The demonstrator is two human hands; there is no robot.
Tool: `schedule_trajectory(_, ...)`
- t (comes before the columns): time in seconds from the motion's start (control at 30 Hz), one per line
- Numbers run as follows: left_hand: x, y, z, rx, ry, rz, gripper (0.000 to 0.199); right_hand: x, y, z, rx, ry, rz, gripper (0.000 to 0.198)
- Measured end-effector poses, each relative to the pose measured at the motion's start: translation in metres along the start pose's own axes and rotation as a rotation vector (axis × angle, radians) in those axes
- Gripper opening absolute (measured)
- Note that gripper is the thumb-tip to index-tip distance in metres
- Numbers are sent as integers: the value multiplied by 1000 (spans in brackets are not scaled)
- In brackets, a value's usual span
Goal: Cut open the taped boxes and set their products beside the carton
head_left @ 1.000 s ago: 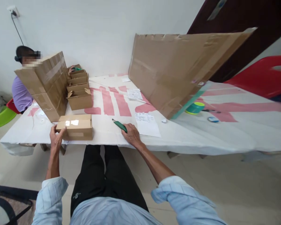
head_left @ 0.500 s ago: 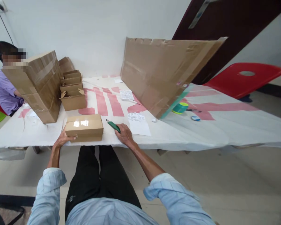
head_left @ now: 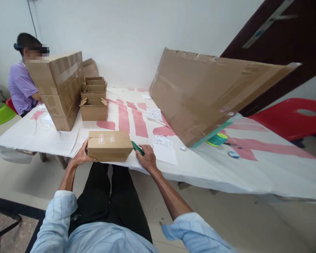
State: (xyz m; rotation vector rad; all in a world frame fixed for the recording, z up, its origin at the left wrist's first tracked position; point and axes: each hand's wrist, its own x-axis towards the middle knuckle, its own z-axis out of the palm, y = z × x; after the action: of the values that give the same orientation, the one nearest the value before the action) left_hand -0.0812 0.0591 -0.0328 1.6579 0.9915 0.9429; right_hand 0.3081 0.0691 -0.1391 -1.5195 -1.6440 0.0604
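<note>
A closed brown cardboard box [head_left: 109,146] with clear tape on its top lies at the table's front edge. My left hand [head_left: 82,154] grips the box's left end, thumb along the front face, the other fingers partly hidden behind it. In my right hand [head_left: 146,157] is a green utility knife [head_left: 137,148], fingers wrapped round its handle. Its tip end is at the right end of the box; whether it touches, I cannot tell. Beside that hand lies a white paper sheet [head_left: 164,149] with drawn marks.
Stacked taped boxes [head_left: 65,89] and a row of open cartons [head_left: 94,109] stand at left. A large cardboard panel [head_left: 200,95] leans at right, near a green tape roll [head_left: 217,139] and a small blue-white roll [head_left: 234,154]. A person [head_left: 22,80] sits beyond the stack; a red chair [head_left: 292,117] stands right.
The view has swung left, shifting everything rightward in it. My right hand has brought the knife closer to the box's right end. My left hand still holds the box.
</note>
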Motion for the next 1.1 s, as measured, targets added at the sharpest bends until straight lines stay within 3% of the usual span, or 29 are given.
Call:
schedule_trajectory(0.2,-8,-11,7,13,49,10,135,6,-47,-20,335,114,166,46)
schedule_trajectory(0.37,-14,-16,19,41,118,17,134,17,-89,-35,460,79,150,47)
schedule_trajectory(0.6,-25,-14,39,89,219,140,130,16,-86,-42,446,74,267,53)
schedule_trajectory(0.8,-30,2,52,201,273,261,121,21,-82,-53,390,68,304,50)
schedule_trajectory(0.87,-29,10,56,250,275,301,119,30,-96,-64,347,121,246,44)
schedule_trajectory(0.93,-29,19,59,304,269,325,118,40,-122,-80,305,173,101,36)
schedule_trajectory(1.0,-28,28,64,353,267,327,119,49,-158,-98,265,150,-139,26)
schedule_trajectory(1.1,-28,42,73,405,273,315,120,58,-211,-116,175,-16,-506,17)
